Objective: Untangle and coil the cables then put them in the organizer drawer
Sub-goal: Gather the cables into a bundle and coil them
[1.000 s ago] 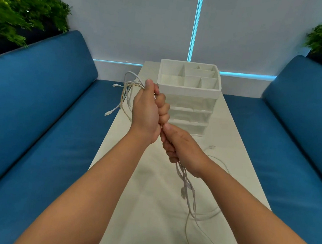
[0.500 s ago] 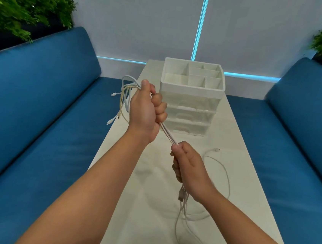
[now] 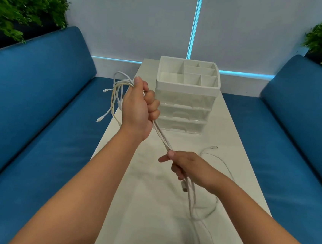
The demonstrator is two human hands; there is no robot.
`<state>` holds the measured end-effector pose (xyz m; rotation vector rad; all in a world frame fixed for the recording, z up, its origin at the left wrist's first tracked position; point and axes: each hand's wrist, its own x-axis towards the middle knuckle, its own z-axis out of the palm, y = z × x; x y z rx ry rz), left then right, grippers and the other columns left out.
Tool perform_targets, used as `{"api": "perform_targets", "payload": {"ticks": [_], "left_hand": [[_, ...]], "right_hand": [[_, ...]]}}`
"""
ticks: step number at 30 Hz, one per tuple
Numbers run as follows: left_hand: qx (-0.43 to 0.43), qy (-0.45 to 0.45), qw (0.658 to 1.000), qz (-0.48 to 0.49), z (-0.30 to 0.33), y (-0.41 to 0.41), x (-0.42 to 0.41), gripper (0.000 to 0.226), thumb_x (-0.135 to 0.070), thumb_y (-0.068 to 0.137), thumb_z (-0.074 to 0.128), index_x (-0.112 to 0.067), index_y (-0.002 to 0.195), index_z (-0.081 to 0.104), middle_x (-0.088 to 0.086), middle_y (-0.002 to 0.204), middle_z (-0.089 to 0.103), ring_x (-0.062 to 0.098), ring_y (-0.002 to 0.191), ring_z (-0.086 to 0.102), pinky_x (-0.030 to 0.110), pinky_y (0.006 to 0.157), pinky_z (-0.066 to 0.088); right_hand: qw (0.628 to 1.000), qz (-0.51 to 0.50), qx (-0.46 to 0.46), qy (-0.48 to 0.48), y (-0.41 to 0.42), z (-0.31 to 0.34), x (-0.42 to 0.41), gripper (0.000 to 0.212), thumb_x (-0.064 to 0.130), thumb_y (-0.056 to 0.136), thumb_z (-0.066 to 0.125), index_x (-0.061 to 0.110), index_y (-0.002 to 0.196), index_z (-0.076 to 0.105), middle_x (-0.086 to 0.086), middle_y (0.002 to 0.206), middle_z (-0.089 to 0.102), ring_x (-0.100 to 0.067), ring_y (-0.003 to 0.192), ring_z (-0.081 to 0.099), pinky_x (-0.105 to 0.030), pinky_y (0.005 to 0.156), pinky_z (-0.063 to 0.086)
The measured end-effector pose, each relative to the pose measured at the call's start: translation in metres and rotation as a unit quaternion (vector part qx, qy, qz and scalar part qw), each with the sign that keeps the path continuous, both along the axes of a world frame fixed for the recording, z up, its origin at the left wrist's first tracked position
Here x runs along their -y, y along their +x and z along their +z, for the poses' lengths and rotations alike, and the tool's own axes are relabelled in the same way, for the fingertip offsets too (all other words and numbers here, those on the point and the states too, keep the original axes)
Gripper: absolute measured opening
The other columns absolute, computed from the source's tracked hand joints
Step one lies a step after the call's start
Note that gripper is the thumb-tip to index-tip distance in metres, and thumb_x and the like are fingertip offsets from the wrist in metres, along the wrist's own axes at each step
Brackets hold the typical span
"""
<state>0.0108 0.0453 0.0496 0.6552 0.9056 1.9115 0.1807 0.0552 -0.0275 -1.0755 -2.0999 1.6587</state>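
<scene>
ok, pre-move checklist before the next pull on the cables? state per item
1. Left hand grips the cable bundle: ok, fingers are curled round it, with looped ends and connectors hanging out to its left.
2. Right hand grips the bundle lower down: ok, a stretch runs straight between the two hands.
3. Cables untangled: not ok, several strands run together through both hands and trail in loose loops on the table.
4. Coil formed: not ok, none visible.
5. Organizer drawer open to receive cables: not ok, all three drawers look closed.
6. Loose connector on the table free of snags: cannot tell.
</scene>
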Motion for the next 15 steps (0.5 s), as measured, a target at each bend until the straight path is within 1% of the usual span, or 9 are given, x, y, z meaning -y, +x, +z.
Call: {"api": "perform_targets", "payload": {"ticks": [3, 4, 5, 7, 9, 10, 13, 15], "left_hand": [[0.009, 0.018, 1.0, 0.003, 0.011, -0.01, -0.002, 0.039, -0.037, 0.108, 0.03, -0.02, 0.074, 0.04, -0.009, 0.05, 0.022, 0.006, 0.042, 0.014, 0.019, 0.037, 0.015], [0.002, 0.02, 1.0, 0.001, 0.012, -0.01, -0.002, 0.038, -0.037, 0.108, 0.03, -0.02, 0.075, 0.04, -0.009, 0.051, 0.022, 0.006, 0.043, 0.014, 0.019, 0.037, 0.015], [-0.01, 0.02, 1.0, -0.001, 0.012, -0.009, -0.002, 0.038, -0.038, 0.107, 0.03, -0.02, 0.075, 0.04, -0.009, 0.051, 0.023, 0.006, 0.043, 0.014, 0.019, 0.037, 0.015], [-0.028, 0.012, 1.0, -0.002, 0.008, -0.005, -0.002, 0.038, -0.038, 0.107, 0.031, -0.02, 0.075, 0.039, -0.009, 0.051, 0.023, 0.006, 0.043, 0.014, 0.019, 0.037, 0.016], [-0.023, 0.006, 1.0, 0.004, 0.004, -0.002, -0.002, 0.038, -0.038, 0.107, 0.031, -0.019, 0.075, 0.039, -0.009, 0.052, 0.022, 0.006, 0.043, 0.014, 0.02, 0.037, 0.015], [-0.013, 0.005, 1.0, 0.011, 0.002, -0.003, -0.002, 0.038, -0.037, 0.107, 0.031, -0.019, 0.075, 0.039, -0.009, 0.051, 0.023, 0.006, 0.043, 0.014, 0.02, 0.037, 0.015], [0.011, 0.0, 0.999, 0.03, 0.0, -0.008, -0.001, 0.038, -0.037, 0.108, 0.031, -0.02, 0.075, 0.039, -0.009, 0.051, 0.023, 0.006, 0.043, 0.014, 0.02, 0.038, 0.014], [0.014, -0.005, 0.999, 0.032, -0.002, -0.008, 0.0, 0.038, -0.037, 0.108, 0.031, -0.02, 0.075, 0.038, -0.009, 0.051, 0.023, 0.006, 0.043, 0.014, 0.02, 0.038, 0.013]], "right_hand": [[0.995, 0.034, -0.06, -0.075, 0.005, -0.003, 0.005, 0.04, 0.043, 0.102, 0.037, 0.021, 0.102, 0.071, 0.003, 0.068, 0.042, -0.011, 0.065, 0.043, -0.02, 0.065, 0.043], [0.994, 0.028, -0.07, -0.077, 0.004, -0.005, 0.006, 0.038, 0.04, 0.102, 0.039, 0.019, 0.099, 0.07, 0.002, 0.067, 0.04, -0.012, 0.064, 0.041, -0.02, 0.066, 0.043], [0.996, 0.011, -0.064, -0.061, 0.003, -0.005, 0.005, 0.037, 0.039, 0.101, 0.041, 0.017, 0.095, 0.07, 0.002, 0.065, 0.038, -0.012, 0.062, 0.039, -0.021, 0.067, 0.043], [0.999, -0.039, -0.021, 0.009, -0.002, -0.008, 0.002, 0.035, 0.041, 0.099, 0.047, 0.015, 0.09, 0.069, 0.001, 0.062, 0.038, -0.013, 0.058, 0.038, -0.026, 0.065, 0.044], [0.991, -0.079, 0.025, 0.1, -0.005, -0.013, -0.001, 0.035, 0.044, 0.098, 0.047, 0.017, 0.087, 0.068, 0.003, 0.057, 0.043, -0.015, 0.054, 0.042, -0.03, 0.058, 0.045], [0.99, -0.081, 0.027, 0.112, -0.005, -0.015, -0.001, 0.036, 0.044, 0.098, 0.047, 0.016, 0.085, 0.067, 0.003, 0.055, 0.044, -0.015, 0.051, 0.043, -0.03, 0.057, 0.046], [0.998, -0.048, -0.026, 0.025, 0.002, -0.022, 0.003, 0.041, 0.044, 0.098, 0.047, 0.013, 0.075, 0.061, 0.0, 0.056, 0.045, -0.014, 0.05, 0.044, -0.029, 0.06, 0.047], [0.999, -0.027, -0.032, 0.02, 0.008, -0.03, 0.002, 0.038, 0.042, 0.099, 0.046, 0.017, 0.073, 0.057, 0.001, 0.06, 0.047, -0.013, 0.055, 0.049, -0.032, 0.066, 0.046]]}}
